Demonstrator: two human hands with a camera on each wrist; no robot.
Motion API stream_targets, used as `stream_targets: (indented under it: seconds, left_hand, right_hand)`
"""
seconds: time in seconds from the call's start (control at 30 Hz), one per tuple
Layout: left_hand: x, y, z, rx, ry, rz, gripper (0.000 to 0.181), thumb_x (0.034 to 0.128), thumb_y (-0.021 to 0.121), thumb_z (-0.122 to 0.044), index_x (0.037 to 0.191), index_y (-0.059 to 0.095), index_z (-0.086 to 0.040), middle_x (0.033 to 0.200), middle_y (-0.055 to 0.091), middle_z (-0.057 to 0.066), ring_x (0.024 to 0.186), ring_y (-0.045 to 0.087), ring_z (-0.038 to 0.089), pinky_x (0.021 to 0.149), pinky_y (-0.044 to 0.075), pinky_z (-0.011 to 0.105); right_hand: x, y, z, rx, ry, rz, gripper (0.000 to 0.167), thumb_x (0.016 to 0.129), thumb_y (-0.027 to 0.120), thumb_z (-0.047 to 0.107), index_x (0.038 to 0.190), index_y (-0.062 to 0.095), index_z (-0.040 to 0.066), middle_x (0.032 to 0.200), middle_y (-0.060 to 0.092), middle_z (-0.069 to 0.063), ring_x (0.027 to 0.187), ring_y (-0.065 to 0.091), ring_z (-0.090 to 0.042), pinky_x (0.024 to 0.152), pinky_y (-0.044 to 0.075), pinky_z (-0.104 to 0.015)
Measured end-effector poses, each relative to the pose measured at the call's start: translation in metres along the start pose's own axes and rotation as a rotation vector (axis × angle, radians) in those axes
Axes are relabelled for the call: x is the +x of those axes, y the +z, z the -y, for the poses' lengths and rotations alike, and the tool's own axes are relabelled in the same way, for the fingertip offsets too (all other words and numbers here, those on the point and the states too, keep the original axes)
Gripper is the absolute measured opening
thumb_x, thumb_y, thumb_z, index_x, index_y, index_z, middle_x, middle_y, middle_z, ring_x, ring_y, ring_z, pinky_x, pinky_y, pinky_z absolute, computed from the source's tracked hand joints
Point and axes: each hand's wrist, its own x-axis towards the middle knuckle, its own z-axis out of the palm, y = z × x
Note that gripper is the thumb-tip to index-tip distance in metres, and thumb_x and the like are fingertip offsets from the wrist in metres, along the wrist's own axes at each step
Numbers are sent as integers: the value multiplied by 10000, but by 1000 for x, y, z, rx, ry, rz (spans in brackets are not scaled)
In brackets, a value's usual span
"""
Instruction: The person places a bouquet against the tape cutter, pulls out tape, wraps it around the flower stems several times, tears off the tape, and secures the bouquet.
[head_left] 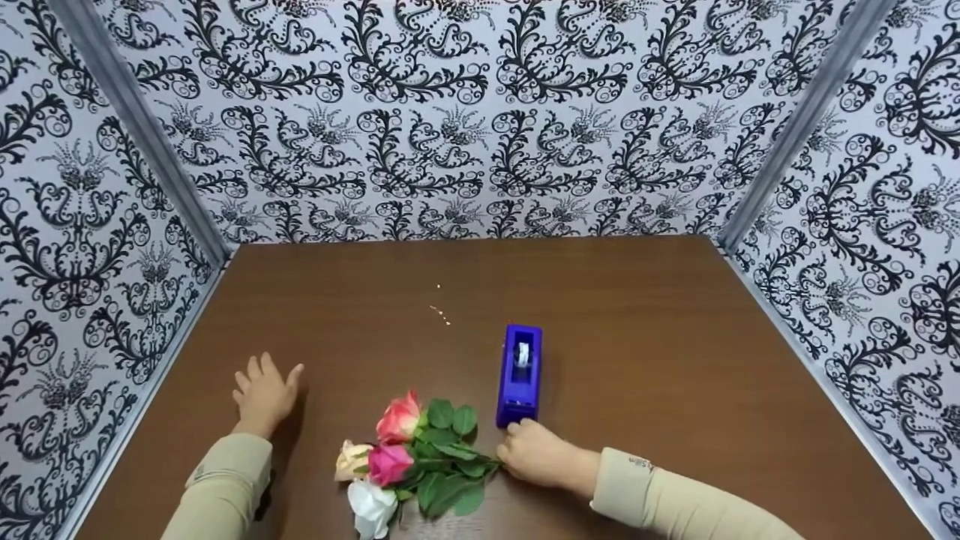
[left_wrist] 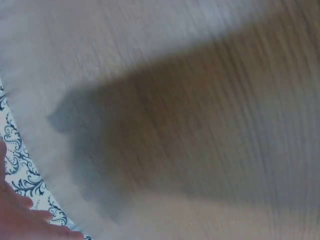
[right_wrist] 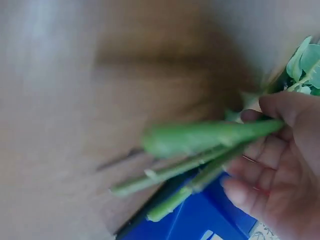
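Observation:
In the head view my right hand [head_left: 536, 454] grips a bunch of artificial roses by the stems. Their green stems [right_wrist: 200, 142] stick out past the fingers in the right wrist view. The blooms point left: a coral rose [head_left: 399, 417], a pink rose [head_left: 390, 464], a cream rose [head_left: 351, 460] and a white rose [head_left: 371, 508], with green leaves [head_left: 454, 487] behind them. Just beyond the right hand stands a blue tape dispenser [head_left: 519, 390]. My left hand [head_left: 266, 394], fingers spread and holding nothing, is over the left part of the table; only part of it shows in the left wrist view.
The brown wooden table [head_left: 637, 315] is bounded by patterned wall panels [head_left: 450, 135] at the back and both sides. Grey frame posts [head_left: 142, 120] stand at the back corners. Small bright specks show on the tabletop left of the dispenser.

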Motion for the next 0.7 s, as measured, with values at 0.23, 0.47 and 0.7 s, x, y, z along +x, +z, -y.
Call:
stream_targets:
  seconds: [0.23, 0.47, 0.7]
  left_hand:
    - [0, -4, -7, 1, 21, 8, 740, 967, 352, -385, 1377, 56, 155, 1409, 25, 392, 1259, -1, 605, 979, 72, 692]
    - [1, -6, -24, 34, 72, 28, 739, 969, 349, -401, 1387, 66, 139, 1418, 43, 382, 1264, 16, 600, 994, 88, 677]
    - [0, -13, -62, 114, 219, -11, 696, 957, 402, -393, 1369, 197, 130, 1394, 187, 368, 1252, 156, 573, 971, 200, 661]
  right_hand:
    - [-10, 1, -9, 53, -50, 76, 241, 756, 672, 317, 643, 518, 169, 557, 500, 55, 392, 411, -99, 341, 314, -250]
    - [-17, 3, -12, 32, -73, 140, 282, 858, 581, 395, 751, 500, 147, 643, 511, 50, 402, 409, -77, 352, 337, -238]
    - [-20, -1, -19, 60, -70, -15, 398, 841, 533, 525, 712, 473, 153, 599, 444, 65, 408, 362, -70, 354, 282, -223]
